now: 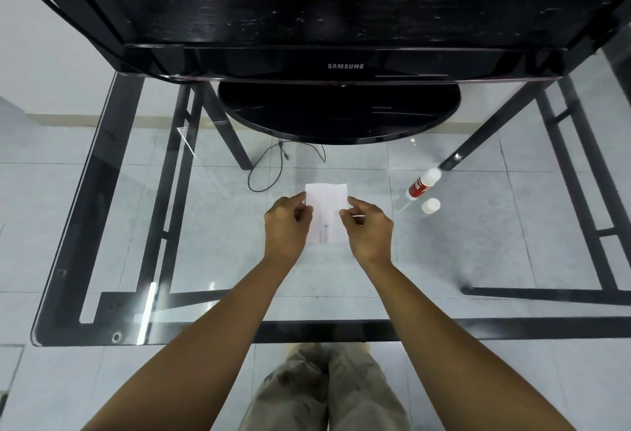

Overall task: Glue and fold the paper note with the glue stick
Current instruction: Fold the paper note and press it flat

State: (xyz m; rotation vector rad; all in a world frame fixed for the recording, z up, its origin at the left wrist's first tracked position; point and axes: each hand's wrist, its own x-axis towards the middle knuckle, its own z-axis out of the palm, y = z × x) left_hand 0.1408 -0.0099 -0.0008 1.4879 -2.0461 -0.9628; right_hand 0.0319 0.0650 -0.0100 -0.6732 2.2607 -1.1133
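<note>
While both hands, left hand (286, 222) and right hand (368, 229), pinch the paper note (326, 203) between them, the uncapped glue stick (423, 183) and its cap (430, 206) lie right of the right hand.

The paper note (326, 207) is a small white slip with faint print and a tiny blue mark. It sits low over the glass surface, its top part brighter white, and its left and right edges are pinched. The glue stick (424, 185), a white tube with a red label, is uncapped and sits to the right of the note, well apart. Whether it stands or lies is unclear. Its round white cap (430, 206) sits right of the note too, level with the note's middle.
</note>
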